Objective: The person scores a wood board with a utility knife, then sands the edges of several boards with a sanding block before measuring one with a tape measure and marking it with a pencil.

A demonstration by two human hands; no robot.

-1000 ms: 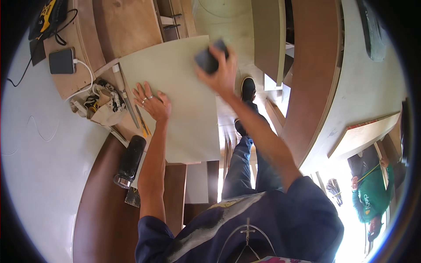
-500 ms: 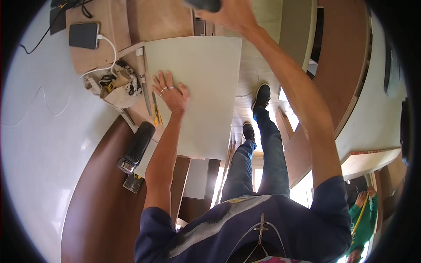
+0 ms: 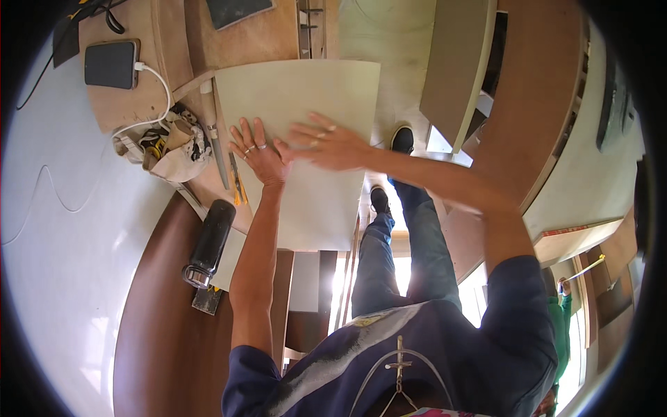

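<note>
A pale, smooth panel [image 3: 316,208] lies in front of me. My left hand [image 3: 262,156] rests flat on it with fingers spread, rings on two of them. My right hand [image 3: 330,144] reaches across from the right, palm down, just beside the left thumb. Its fingers are stretched out and slightly smeared by motion, and nothing shows in it. Whether it touches the panel I cannot tell. Along the panel's left edge lie a file [image 3: 217,156] with a wooden handle and a yellow-and-dark slim tool [image 3: 238,184]. A dark flat piece [image 3: 240,10] lies on brown wood beyond the panel.
To the left are a phone [image 3: 111,64] on a white cable, a cloth bag [image 3: 177,156] with things inside and a black bottle [image 3: 212,240] lying down. A curved brown counter [image 3: 542,104] stands at the right. Another person's green sleeve [image 3: 561,320] shows at the lower right.
My right hand has let go of the dark piece at the far side and come back over the panel beside my left hand. My left hand stays on the panel.
</note>
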